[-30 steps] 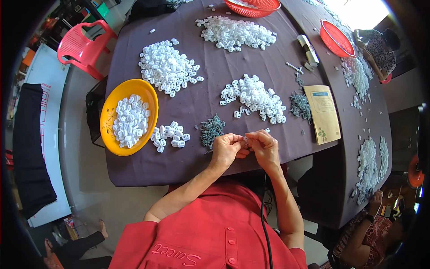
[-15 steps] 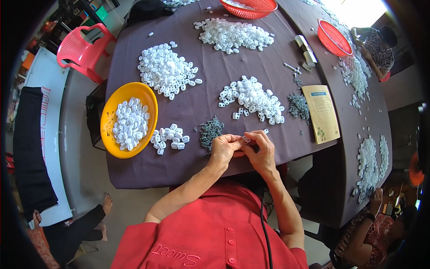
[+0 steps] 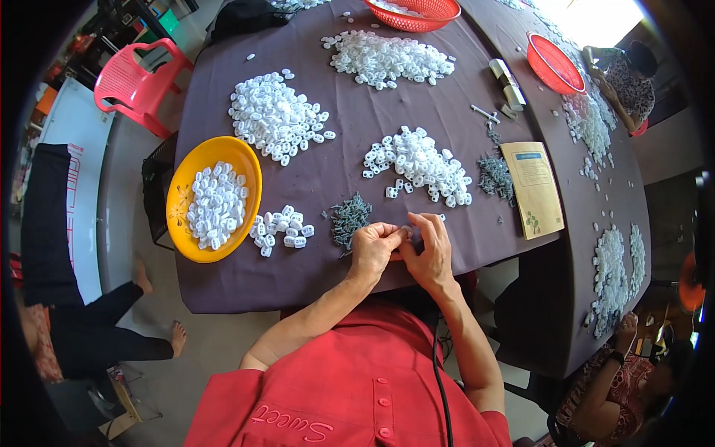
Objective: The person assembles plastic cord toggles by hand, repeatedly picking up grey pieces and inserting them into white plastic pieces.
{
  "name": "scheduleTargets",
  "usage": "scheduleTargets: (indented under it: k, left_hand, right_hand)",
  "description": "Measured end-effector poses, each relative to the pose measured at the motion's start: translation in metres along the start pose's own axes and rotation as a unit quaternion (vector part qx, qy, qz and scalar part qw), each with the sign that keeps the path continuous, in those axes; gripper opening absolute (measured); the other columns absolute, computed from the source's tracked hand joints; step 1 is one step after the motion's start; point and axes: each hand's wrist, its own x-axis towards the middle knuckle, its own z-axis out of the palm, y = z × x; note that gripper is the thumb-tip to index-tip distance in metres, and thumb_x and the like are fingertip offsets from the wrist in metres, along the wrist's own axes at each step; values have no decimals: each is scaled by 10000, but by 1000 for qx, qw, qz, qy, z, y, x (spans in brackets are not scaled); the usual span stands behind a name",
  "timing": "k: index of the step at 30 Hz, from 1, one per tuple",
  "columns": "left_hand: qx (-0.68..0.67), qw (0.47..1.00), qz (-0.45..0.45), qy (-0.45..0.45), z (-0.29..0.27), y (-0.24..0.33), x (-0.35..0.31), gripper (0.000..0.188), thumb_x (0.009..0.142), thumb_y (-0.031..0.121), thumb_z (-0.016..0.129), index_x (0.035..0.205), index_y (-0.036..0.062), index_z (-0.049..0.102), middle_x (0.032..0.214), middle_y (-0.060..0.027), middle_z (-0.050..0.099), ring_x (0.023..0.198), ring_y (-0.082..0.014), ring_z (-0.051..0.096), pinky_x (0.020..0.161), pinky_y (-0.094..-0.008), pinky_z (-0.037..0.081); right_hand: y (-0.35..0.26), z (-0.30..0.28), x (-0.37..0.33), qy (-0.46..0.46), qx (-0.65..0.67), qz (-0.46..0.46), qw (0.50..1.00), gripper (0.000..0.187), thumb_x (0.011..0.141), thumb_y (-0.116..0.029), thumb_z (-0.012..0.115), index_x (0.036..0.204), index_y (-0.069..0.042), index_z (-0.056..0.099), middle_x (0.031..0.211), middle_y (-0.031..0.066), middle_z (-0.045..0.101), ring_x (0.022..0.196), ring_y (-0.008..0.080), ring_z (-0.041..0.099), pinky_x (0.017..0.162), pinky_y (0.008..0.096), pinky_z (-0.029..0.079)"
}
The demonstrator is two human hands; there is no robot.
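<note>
Close to the table's near edge, my left hand (image 3: 372, 249) pinches a small whitish plastic piece (image 3: 407, 232) between thumb and fingertips. My right hand (image 3: 432, 249) is right beside it, thumb and forefinger apart with a gap of tablecloth showing between them. Just beyond my left hand is a heap of small grey screw-like pins (image 3: 350, 217). To its left lies a small group of white oval plastic pieces (image 3: 284, 226), beside a yellow bowl (image 3: 179, 195) filled with similar pieces. Past my hands spreads a larger heap of white pieces (image 3: 423, 164).
More white heaps (image 3: 275, 115) lie farther off, with a red basket (image 3: 417, 21) at the far edge. At right are a second pin heap (image 3: 494, 177), a tan envelope (image 3: 532, 195) and a white box-like object (image 3: 508, 83). Other people sit around the right-hand table (image 3: 555, 313).
My right fingers have lifted and parted from the piece, which stays in my left fingertips. At far left, another person's legs have shifted.
</note>
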Motion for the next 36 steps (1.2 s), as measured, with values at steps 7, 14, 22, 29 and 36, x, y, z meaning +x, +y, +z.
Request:
scheduleTargets:
  k: [7, 14, 22, 29, 36]
  left_hand:
    - [63, 997, 36, 4, -4, -3, 2, 134, 840, 105, 633, 814, -26, 648, 728, -33, 630, 623, -84, 584, 537, -226, 525]
    - [8, 997, -48, -52, -8, 11, 2, 194, 877, 153, 589, 856, -31, 647, 761, -57, 634, 623, -104, 600, 524, -244, 551]
    - [31, 999, -6, -24, -6, 3, 3, 149, 867, 90, 582, 839, -42, 645, 731, -49, 625, 623, -85, 587, 551, -235, 551]
    - [46, 999, 22, -12, -3, 2, 0, 130, 856, 62, 583, 825, -50, 641, 739, -42, 623, 634, -78, 580, 582, -223, 542]
    - [20, 1000, 13, -9, -3, 2, -1, 127, 850, 63, 589, 820, -50, 640, 740, -43, 626, 639, -72, 576, 584, -221, 539]
  right_hand:
    - [10, 4, -5, -8, -6, -30, 1000, 318, 666, -20, 653, 979, -30, 592, 897, 122, 562, 814, 289, 560, 692, 361, 465]
    - [9, 2, -3, -20, 9, -35, 999, 280, 669, -41, 679, 935, -24, 591, 882, 115, 557, 804, 295, 559, 682, 373, 470]
    - [9, 1, -2, -31, 5, -25, 999, 228, 693, -33, 652, 916, -17, 606, 862, 110, 572, 782, 286, 574, 674, 359, 481]
    - [11, 1, -1, -33, 17, -23, 999, 199, 707, -18, 631, 905, -11, 613, 844, 116, 581, 763, 289, 585, 652, 357, 489]
    - [8, 0, -1, -34, 40, 18, 998, 192, 715, -30, 641, 905, -18, 609, 857, 111, 571, 759, 286, 587, 653, 356, 491]
